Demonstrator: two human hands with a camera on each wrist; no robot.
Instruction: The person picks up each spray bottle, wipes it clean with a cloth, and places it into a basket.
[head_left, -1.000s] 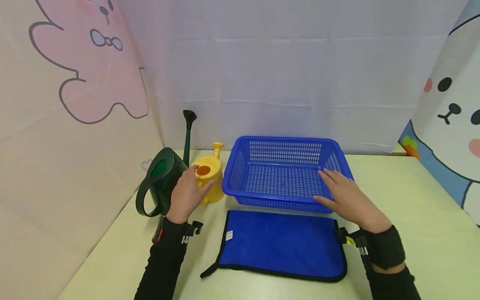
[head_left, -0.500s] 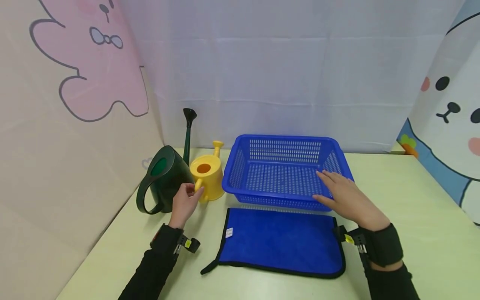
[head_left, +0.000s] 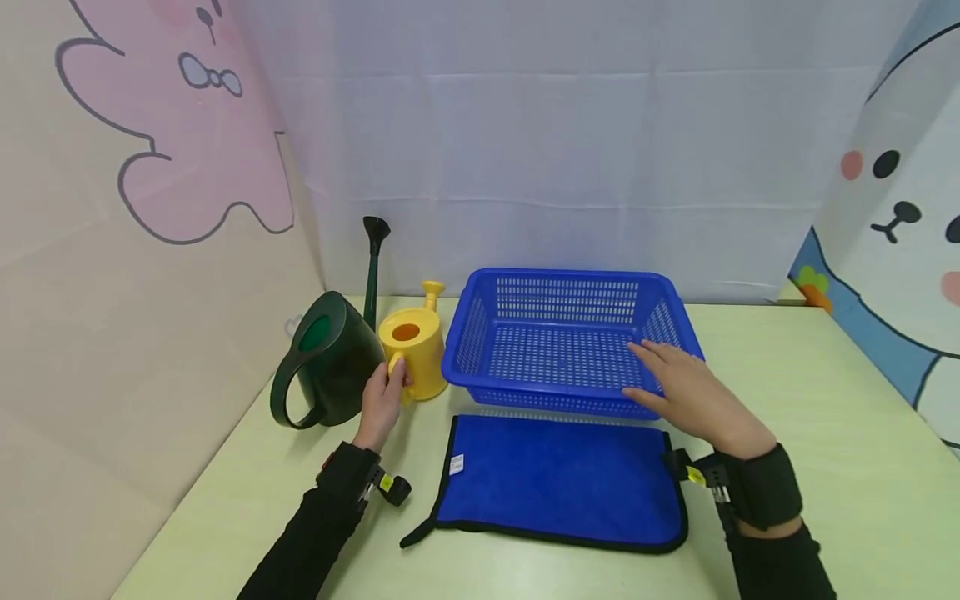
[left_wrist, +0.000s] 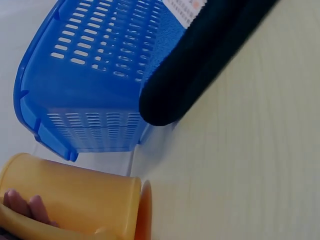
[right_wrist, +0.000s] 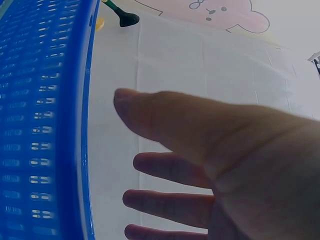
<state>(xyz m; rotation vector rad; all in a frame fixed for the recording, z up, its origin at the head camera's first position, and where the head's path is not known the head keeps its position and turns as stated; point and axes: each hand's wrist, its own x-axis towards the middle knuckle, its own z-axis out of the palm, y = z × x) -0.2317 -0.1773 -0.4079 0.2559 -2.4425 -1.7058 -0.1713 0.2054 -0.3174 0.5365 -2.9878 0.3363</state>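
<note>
My left hand [head_left: 382, 405] grips the handle of a small yellow watering can [head_left: 422, 354], which stands upright on the table. In the left wrist view the fingertips [left_wrist: 37, 207] show between the handle and the body of the yellow watering can [left_wrist: 80, 187]. Just left of it stands a bigger dark green watering can [head_left: 341, 367] with a long spout. My right hand [head_left: 686, 396], fingers extended and thumb apart, hovers over the front right corner of a blue plastic basket [head_left: 566, 398]. It holds nothing; the right wrist view shows its spread fingers [right_wrist: 170, 207] beside the basket's rim [right_wrist: 75, 125].
A blue cloth [head_left: 562, 483] with black edging lies flat in front of the basket. Pale curtains [head_left: 525, 150] with cartoon figures close off the back and sides of the table [head_left: 795, 392]. The green can's spout [head_left: 372, 275] rises behind the yellow can.
My left hand has come down from above the yellow watering can to its handle and closed its fingers round it. The right hand has stayed almost in place.
</note>
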